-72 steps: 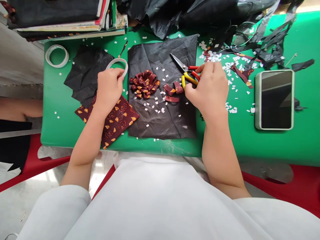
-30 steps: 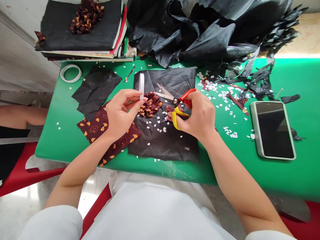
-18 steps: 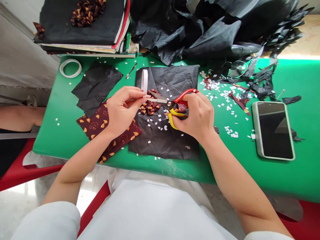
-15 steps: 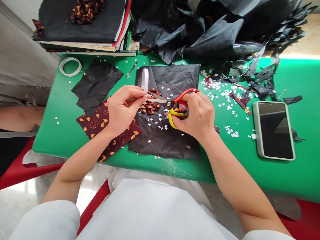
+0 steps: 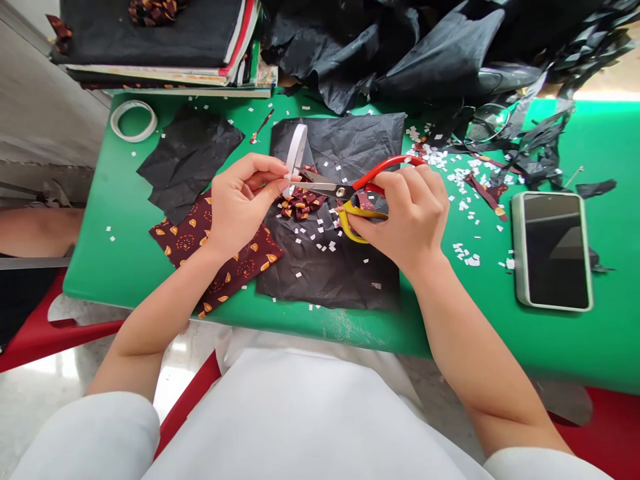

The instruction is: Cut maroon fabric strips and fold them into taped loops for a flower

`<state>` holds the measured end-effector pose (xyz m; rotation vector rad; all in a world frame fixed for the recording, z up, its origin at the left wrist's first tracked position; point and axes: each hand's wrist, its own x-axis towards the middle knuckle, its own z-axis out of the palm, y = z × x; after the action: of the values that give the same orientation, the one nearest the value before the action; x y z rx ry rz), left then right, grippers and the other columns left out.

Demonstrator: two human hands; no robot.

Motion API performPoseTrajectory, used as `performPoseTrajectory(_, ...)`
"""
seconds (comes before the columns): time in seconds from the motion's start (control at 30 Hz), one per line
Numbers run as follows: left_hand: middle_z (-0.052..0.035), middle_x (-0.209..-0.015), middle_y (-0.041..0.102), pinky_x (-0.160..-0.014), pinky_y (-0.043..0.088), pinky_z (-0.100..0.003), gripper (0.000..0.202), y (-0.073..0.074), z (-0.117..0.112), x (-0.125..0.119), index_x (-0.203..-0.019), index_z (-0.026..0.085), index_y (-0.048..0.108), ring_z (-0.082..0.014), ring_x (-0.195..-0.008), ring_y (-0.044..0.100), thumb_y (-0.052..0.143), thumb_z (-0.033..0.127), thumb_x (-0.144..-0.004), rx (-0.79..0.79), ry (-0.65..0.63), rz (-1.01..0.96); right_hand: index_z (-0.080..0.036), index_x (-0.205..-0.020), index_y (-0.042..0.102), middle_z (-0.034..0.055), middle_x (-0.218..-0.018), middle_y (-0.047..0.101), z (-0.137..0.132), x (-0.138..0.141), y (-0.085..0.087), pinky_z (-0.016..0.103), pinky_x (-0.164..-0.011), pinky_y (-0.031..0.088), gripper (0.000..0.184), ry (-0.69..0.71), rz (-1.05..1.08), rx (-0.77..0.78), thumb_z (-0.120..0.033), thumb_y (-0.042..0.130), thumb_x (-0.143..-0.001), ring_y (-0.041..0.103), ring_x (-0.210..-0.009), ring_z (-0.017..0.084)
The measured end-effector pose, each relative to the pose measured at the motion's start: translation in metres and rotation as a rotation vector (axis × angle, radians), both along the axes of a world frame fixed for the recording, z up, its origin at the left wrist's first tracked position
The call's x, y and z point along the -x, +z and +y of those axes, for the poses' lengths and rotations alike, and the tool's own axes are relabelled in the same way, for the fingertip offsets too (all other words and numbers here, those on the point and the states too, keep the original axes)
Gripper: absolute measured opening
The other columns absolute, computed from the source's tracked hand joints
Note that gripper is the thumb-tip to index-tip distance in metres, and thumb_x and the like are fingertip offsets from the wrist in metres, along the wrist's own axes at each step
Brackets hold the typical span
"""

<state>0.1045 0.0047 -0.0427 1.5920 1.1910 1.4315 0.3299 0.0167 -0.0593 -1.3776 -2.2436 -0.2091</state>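
Note:
Pinched between the fingertips of my left hand [image 5: 245, 200] is a white strip [image 5: 297, 148], which curls up in a loop above the fingers. My right hand [image 5: 413, 213] grips scissors [image 5: 345, 193] with one red and one yellow handle loop. Their blades are parted and point left, with the tips at the strip beside my left fingertips. Below the blades lies a small heap of dark red and orange patterned fabric pieces [image 5: 301, 204]. It rests on a wrinkled black cloth [image 5: 340, 273] strewn with tiny white bits. A folded patterned cloth [image 5: 235, 277] sits partly under my left forearm.
A white ring-shaped roll [image 5: 134, 121] and a black scrap [image 5: 193, 157] lie left on the green table [image 5: 470, 320]. At right are a phone [image 5: 554, 252], white bits and black shreds. Stacked books [image 5: 150, 73] and heaped black material [image 5: 380, 53] stand behind. Another person's limb shows far left.
The scissors' handles have spread wider as my right hand opened and shifted slightly right. The white loop now leans more to the right. The whole view has shifted a little.

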Motion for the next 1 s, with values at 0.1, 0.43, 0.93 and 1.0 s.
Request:
performPoseTrajectory(0.1, 0.0023, -0.083, 0.063, -0.081, 0.057, -0.028, 0.009, 0.0013, -0.0012, -0.0010, -0.079, 0.019, 0.059, -0.0144, -0.086, 0.068, 0.066, 0.014, -0.076, 0.012, 0.007, 0.026, -0.023, -0.085, 0.056, 0.0062, -0.075, 0.054, -0.0001, -0.0007, -0.0003, 0.041, -0.070, 0.043, 0.024, -0.009, 0.020, 0.016, -0.046, 0.055, -0.079, 0.051, -0.076, 0.024)
performPoseTrajectory(0.43, 0.0019, -0.084, 0.063, -0.080, 0.057, -0.028, 0.013, 0.0025, -0.0025, -0.0018, -0.077, 0.018, 0.059, -0.0128, -0.083, 0.068, 0.062, 0.005, -0.075, -0.003, -0.060, 0.029, -0.023, -0.081, 0.056, 0.0060, -0.073, 0.054, -0.0012, -0.0003, 0.0001, 0.040, -0.069, 0.043, 0.027, 0.047, 0.049, 0.020, -0.050, 0.054, -0.080, 0.053, -0.074, 0.023)
performPoseTrajectory(0.93, 0.0024, -0.082, 0.062, -0.080, 0.055, -0.027, 0.016, 0.0016, -0.0013, -0.0012, -0.076, 0.017, 0.059, -0.0116, -0.085, 0.064, 0.065, 0.004, -0.068, 0.041, -0.068, 0.036, -0.023, -0.072, 0.056, 0.0018, -0.059, 0.049, -0.0032, 0.0028, 0.0029, 0.033, -0.065, 0.036, 0.028, 0.039, -0.019, -0.007, -0.042, 0.044, -0.088, 0.048, -0.064, 0.017)
performPoseTrajectory(1.0, 0.0022, -0.084, 0.062, -0.081, 0.055, -0.026, 0.015, 0.0020, -0.0015, -0.0012, -0.076, 0.017, 0.059, -0.0115, -0.086, 0.064, 0.065, 0.005, -0.069, 0.036, -0.064, 0.042, -0.022, -0.070, 0.056, 0.0015, -0.057, 0.049, -0.0035, 0.0030, 0.0033, 0.032, -0.063, 0.035, 0.029, 0.032, -0.061, -0.015, -0.041, 0.044, -0.089, 0.047, -0.063, 0.016)
